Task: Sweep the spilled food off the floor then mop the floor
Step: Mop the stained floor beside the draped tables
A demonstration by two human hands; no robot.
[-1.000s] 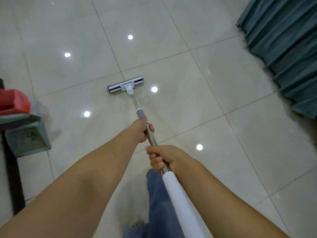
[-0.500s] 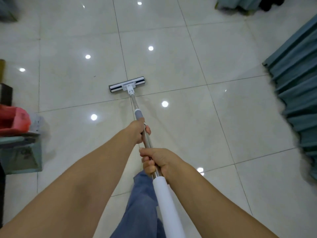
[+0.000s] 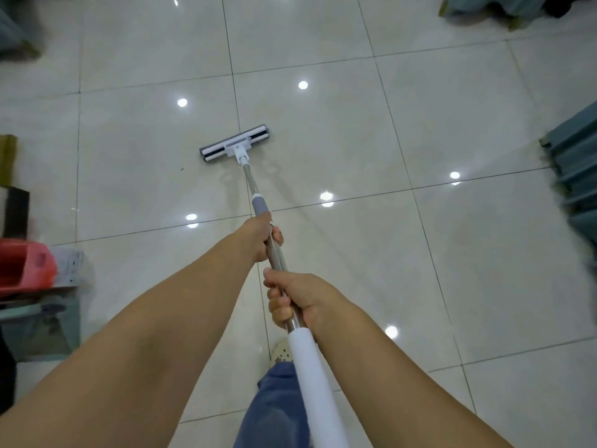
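Observation:
A flat mop with a grey and white head (image 3: 235,148) rests on the glossy pale tiled floor (image 3: 420,253), its steel pole (image 3: 250,176) slanting back toward me. My left hand (image 3: 258,236) grips the pole just below the grey collar. My right hand (image 3: 295,297) grips it lower down, just above the white foam sleeve (image 3: 315,383). A faint wet streak shows on the tiles behind the mop head. A tiny dark speck (image 3: 181,169) lies left of the mop head.
A red container (image 3: 26,270) and a teal dustpan (image 3: 42,328) sit at the left edge beside dark furniture (image 3: 14,211). Teal curtains (image 3: 578,176) hang at the right and more teal fabric at the top corners. My blue trouser leg (image 3: 274,405) and shoe (image 3: 280,352) are below.
The mop head has slid forward across a tile seam and the view has tilted up, showing more floor ahead. Both hands keep the same grip.

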